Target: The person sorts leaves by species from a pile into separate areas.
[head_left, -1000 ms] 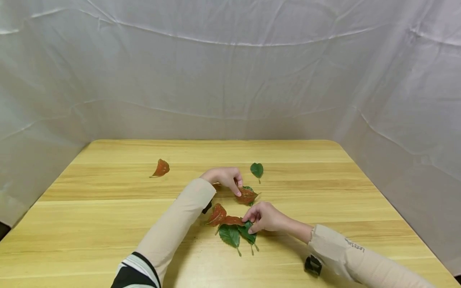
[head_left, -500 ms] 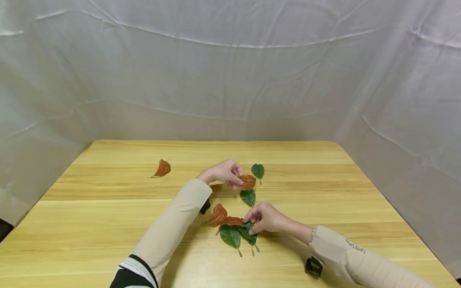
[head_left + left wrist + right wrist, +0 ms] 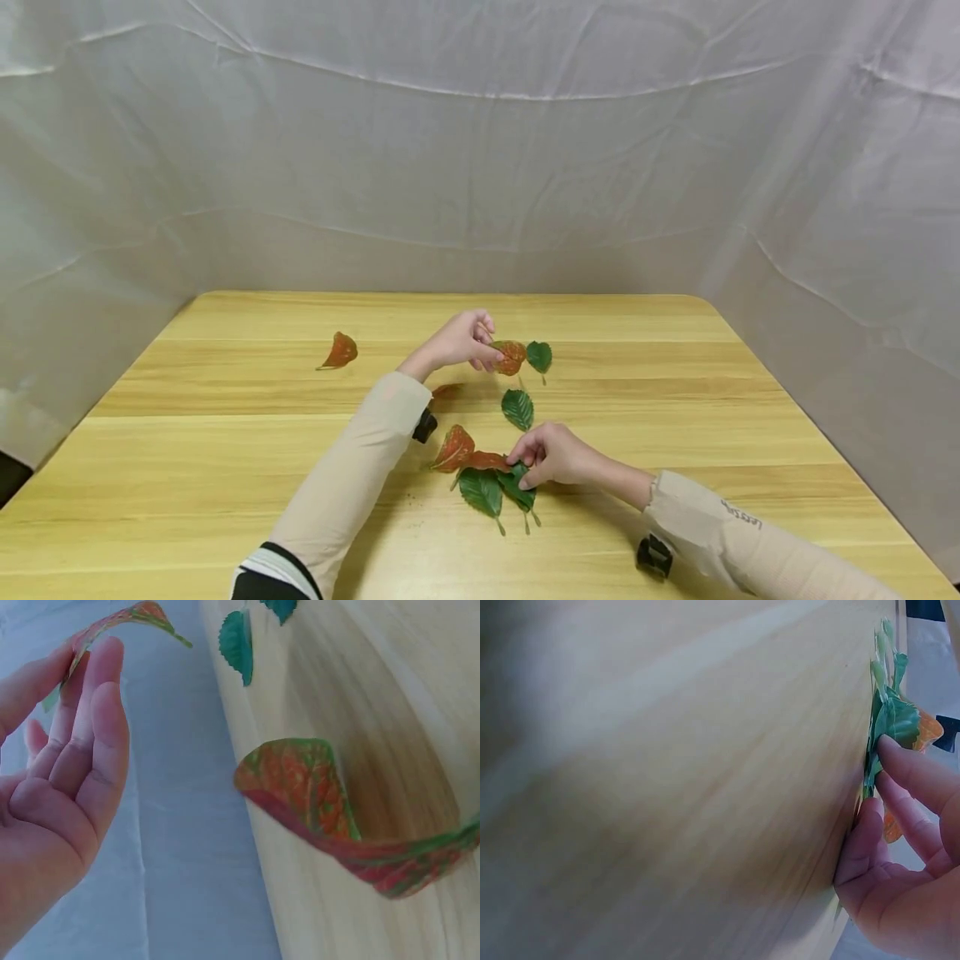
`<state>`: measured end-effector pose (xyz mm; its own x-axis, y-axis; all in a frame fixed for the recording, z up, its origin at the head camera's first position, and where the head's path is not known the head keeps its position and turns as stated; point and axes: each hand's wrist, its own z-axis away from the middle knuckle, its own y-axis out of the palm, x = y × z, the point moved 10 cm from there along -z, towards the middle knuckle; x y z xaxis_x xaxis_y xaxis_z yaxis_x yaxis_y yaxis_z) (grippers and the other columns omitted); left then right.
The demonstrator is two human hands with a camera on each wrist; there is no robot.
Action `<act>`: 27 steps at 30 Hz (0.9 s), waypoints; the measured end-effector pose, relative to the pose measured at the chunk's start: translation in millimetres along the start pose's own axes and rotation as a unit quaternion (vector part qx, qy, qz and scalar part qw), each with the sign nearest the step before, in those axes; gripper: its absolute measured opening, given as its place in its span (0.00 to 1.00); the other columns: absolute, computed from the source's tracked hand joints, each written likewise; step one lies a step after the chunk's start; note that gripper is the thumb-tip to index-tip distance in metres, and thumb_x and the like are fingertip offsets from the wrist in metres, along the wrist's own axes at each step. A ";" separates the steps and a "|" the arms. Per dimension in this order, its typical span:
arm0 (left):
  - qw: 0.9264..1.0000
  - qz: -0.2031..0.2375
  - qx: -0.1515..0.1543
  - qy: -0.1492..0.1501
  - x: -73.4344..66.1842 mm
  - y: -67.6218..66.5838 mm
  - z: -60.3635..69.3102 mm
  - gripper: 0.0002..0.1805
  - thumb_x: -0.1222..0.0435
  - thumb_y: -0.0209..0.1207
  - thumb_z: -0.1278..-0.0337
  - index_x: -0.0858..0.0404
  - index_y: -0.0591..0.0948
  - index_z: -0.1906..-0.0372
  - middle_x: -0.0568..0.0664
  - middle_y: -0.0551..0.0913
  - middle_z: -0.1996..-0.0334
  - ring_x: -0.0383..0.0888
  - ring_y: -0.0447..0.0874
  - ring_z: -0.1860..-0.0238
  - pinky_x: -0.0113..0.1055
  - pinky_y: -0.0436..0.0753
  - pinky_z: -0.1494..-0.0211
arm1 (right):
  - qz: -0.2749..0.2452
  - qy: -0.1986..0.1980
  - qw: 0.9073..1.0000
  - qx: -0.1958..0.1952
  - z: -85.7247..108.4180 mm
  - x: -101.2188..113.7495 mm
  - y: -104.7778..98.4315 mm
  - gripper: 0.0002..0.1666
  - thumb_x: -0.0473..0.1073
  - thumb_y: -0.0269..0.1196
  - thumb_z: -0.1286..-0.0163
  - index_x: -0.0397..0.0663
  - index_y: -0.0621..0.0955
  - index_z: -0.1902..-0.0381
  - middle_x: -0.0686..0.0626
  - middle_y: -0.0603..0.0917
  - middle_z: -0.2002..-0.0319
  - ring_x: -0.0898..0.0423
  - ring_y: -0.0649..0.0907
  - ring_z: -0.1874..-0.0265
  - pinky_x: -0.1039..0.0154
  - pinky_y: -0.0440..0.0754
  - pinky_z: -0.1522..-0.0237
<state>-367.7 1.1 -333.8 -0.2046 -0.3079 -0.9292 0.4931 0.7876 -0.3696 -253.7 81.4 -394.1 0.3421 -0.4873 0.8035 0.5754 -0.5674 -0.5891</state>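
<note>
The left hand (image 3: 463,342) pinches a red-and-green leaf (image 3: 510,357) between thumb and fingers, just left of a small green leaf (image 3: 538,356). In the left wrist view that hand (image 3: 71,757) holds the leaf (image 3: 142,613) by one end, off the table. Nearer the front, the right hand (image 3: 553,455) has thumb and fingertips on a dark green leaf (image 3: 517,486) in a cluster with another green leaf (image 3: 480,492) and red leaves (image 3: 454,448). The right wrist view shows this hand (image 3: 904,840) gripping the green leaf (image 3: 896,720).
A single green leaf (image 3: 517,408) lies between the two hands. A curled red leaf (image 3: 340,351) is at the far left of the wooden table (image 3: 187,467). Another reddish leaf (image 3: 448,392) lies partly behind the left wrist. Pale cloth (image 3: 465,167) hangs behind and beside the table.
The left hand has moved away toward the back with its red leaf, uncovering the green leaf between the hands. The right hand has stayed almost still on the cluster.
</note>
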 end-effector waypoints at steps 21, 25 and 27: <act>0.993 -0.049 -0.085 0.063 -15.2 -33.4 20.4 0.12 0.77 0.63 0.58 0.71 0.81 0.62 0.55 0.81 0.69 0.47 0.80 0.70 0.37 0.79 0.66 | -0.003 -0.003 1.000 -0.003 -1.1 0.7 -0.1 0.14 0.26 0.69 0.58 0.35 0.82 0.69 0.51 0.75 0.79 0.64 0.70 0.82 0.72 0.69 0.81; 0.992 -0.042 -0.098 0.064 -11.5 -42.2 25.3 0.14 0.79 0.61 0.57 0.71 0.81 0.60 0.56 0.81 0.66 0.46 0.80 0.69 0.35 0.79 0.66 | -0.002 -0.002 1.000 -0.005 -1.3 0.9 0.2 0.14 0.27 0.69 0.58 0.36 0.82 0.69 0.51 0.75 0.79 0.64 0.70 0.82 0.72 0.69 0.81; 0.992 -0.039 -0.103 0.061 -9.5 -46.7 28.3 0.14 0.79 0.60 0.57 0.71 0.81 0.59 0.57 0.81 0.65 0.46 0.80 0.69 0.35 0.79 0.65 | -0.004 -0.002 1.000 -0.005 -1.4 1.4 0.3 0.14 0.27 0.69 0.58 0.36 0.82 0.69 0.50 0.75 0.79 0.63 0.70 0.82 0.72 0.69 0.81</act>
<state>-364.9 -47.8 -308.0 -0.3429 -0.3159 -0.8847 0.2913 0.8596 -0.4198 -254.0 79.6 -393.3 0.3408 -0.4799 0.8084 0.5708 -0.5776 -0.5835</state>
